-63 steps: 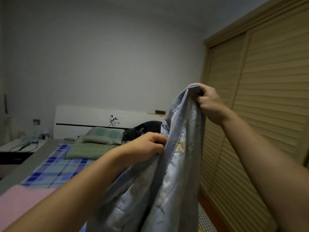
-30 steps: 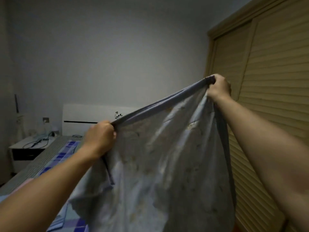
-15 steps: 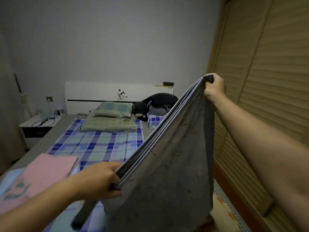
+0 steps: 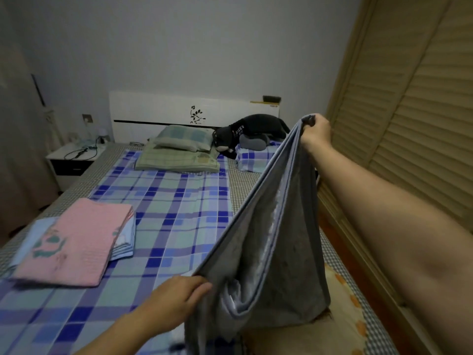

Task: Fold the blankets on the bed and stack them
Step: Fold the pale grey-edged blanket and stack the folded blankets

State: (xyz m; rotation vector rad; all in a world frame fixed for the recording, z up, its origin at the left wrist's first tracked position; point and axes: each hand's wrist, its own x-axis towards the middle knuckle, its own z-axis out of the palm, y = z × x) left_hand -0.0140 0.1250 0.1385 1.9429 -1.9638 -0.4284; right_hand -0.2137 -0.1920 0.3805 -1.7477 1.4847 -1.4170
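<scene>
Grey blanket [image 4: 276, 242] slants from low left hand [image 4: 179, 295] to raised right hand [image 4: 316, 131], both gripping.

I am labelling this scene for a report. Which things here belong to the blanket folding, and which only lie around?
Job: grey blanket held by left hand and right hand; pink folded blanket stacked on light blue blanket.
Lying about: pillows, black plush toy, nightstand.
</scene>
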